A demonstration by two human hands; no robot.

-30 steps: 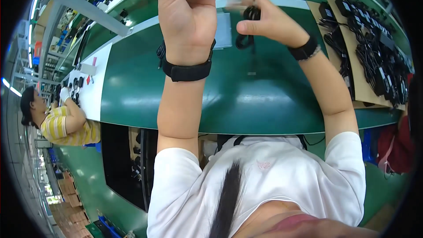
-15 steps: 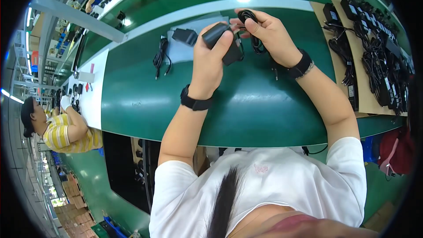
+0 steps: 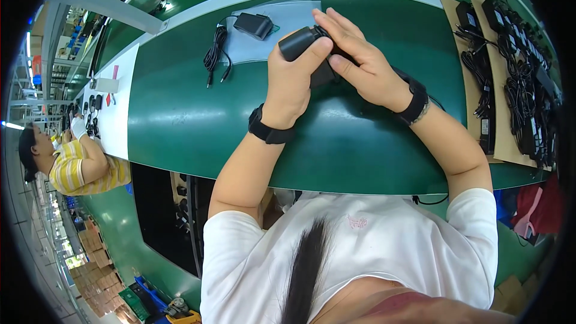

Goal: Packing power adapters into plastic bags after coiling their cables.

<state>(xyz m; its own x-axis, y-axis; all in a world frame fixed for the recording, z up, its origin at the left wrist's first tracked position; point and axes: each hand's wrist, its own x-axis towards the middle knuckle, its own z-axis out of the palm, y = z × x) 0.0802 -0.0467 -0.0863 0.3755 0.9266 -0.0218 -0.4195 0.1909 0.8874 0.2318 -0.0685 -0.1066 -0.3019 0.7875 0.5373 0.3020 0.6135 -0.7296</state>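
Right hand point(image 3: 372, 72): moved against adapter point(image 3: 296, 44), half-curled, hold hidden
Left hand point(image 3: 289, 78): wrapped round it
Cord point(image 3: 410, 77), four o'clock: likely being arranged; steadiness next

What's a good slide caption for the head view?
Left hand grips a black adapter, right hand close against it, above a green workbench.

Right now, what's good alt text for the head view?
A person's left hand grips a black adapter over a green table, right hand close beside it. Another adapter lies on pale sheets at left; corded adapters lie on cardboard at right.
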